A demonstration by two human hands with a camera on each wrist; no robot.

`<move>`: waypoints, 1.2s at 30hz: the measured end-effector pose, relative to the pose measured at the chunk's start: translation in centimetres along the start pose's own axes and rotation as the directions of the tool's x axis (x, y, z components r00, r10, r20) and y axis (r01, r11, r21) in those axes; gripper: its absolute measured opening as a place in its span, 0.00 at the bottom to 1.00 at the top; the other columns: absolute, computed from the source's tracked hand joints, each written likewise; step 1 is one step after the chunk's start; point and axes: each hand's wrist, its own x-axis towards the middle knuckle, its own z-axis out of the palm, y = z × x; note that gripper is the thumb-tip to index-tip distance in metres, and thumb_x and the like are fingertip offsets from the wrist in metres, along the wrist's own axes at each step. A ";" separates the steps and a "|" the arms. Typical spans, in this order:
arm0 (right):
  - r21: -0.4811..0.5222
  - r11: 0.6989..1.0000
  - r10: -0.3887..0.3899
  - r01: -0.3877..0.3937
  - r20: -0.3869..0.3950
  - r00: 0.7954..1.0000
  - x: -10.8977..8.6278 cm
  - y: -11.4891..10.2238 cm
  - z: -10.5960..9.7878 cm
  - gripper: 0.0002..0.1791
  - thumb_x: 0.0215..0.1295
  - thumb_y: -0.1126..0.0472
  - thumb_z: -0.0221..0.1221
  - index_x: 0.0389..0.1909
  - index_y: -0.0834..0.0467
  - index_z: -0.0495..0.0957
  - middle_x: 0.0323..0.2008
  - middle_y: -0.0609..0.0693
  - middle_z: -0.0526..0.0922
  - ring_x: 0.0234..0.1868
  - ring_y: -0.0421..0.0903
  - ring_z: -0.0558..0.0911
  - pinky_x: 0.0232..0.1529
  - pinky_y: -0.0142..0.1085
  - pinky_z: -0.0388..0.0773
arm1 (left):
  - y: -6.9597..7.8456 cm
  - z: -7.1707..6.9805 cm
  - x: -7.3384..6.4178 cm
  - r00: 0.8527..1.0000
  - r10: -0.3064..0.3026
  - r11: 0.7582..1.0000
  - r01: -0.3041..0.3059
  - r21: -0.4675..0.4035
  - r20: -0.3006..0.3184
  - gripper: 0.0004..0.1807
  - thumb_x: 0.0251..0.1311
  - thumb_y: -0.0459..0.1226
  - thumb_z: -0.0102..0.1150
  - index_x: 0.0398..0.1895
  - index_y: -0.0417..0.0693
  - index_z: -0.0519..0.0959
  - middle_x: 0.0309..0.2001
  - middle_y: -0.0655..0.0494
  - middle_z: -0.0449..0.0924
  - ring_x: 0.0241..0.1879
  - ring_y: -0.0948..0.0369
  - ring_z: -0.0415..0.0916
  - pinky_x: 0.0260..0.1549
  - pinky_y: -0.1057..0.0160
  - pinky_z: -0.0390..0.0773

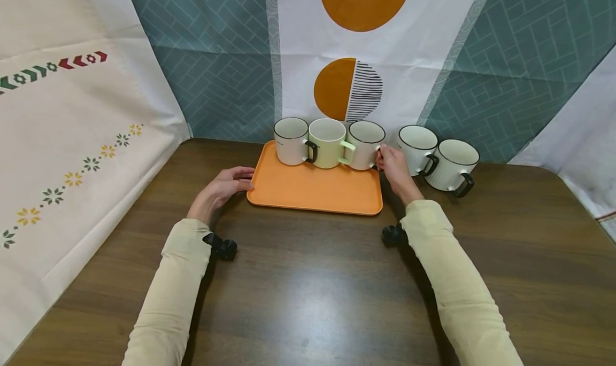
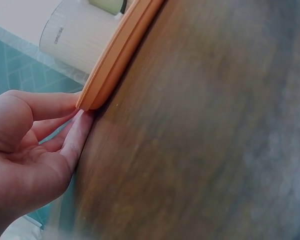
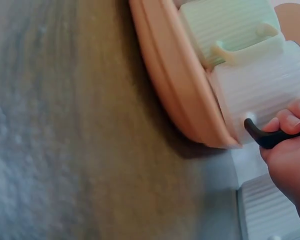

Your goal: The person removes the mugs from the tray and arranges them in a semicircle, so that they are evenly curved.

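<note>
An orange tray (image 1: 315, 189) lies on the table, bearing a row of upright mugs along its back. From the left these are a white mug (image 1: 291, 144) with black rim and handle, a pale green mug (image 1: 324, 149) and another white mug (image 1: 364, 147). My right hand (image 1: 395, 168) grips that last mug's black handle (image 3: 270, 138), fingers curled round it. At the tray's left edge is my left hand (image 1: 226, 185). In the left wrist view, the left thumb and fingers (image 2: 55, 105) pinch the tray's rim.
Right of the tray, two more white mugs with black handles stand on the table, one nearer the tray (image 1: 416, 147) and one further right (image 1: 449, 163). A patterned cloth (image 1: 221, 61) hangs behind the brown table (image 1: 308, 291); an embroidered white cloth (image 1: 96, 125) hangs at left.
</note>
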 end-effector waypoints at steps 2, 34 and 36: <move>-0.003 1.000 -0.017 0.017 -0.010 1.000 -0.1 -0.3 -0.1 0.21 0.79 0.57 0.38 0.28 0.68 0.64 0.21 0.49 0.60 0.25 0.43 0.63 0.32 0.36 0.63 | 0.0 0.0 0.0 1.000 0.002 1.000 -0.002 -0.001 0.003 0.32 0.62 0.22 0.53 0.69 0.29 0.57 0.67 0.34 0.60 0.64 0.44 0.62 0.62 0.53 0.65; 0.173 0.970 -0.149 0.169 -0.126 0.981 -4.8 -10.4 -5.5 0.21 0.76 0.58 0.45 0.22 0.63 0.69 0.21 0.48 0.68 0.22 0.41 0.64 0.28 0.29 0.66 | 0.5 0.1 -0.3 1.000 -0.002 1.000 0.002 -0.003 0.008 0.32 0.63 0.22 0.53 0.70 0.29 0.56 0.67 0.33 0.60 0.65 0.43 0.61 0.63 0.52 0.63; 0.201 0.963 -0.150 0.178 -0.144 0.978 -5.5 -10.7 -6.6 0.21 0.75 0.58 0.46 0.21 0.63 0.70 0.21 0.48 0.68 0.22 0.41 0.65 0.28 0.28 0.68 | 0.5 0.1 -0.4 1.000 -0.009 1.000 0.009 -0.004 0.011 0.32 0.63 0.22 0.53 0.70 0.29 0.56 0.67 0.33 0.60 0.65 0.43 0.61 0.64 0.52 0.62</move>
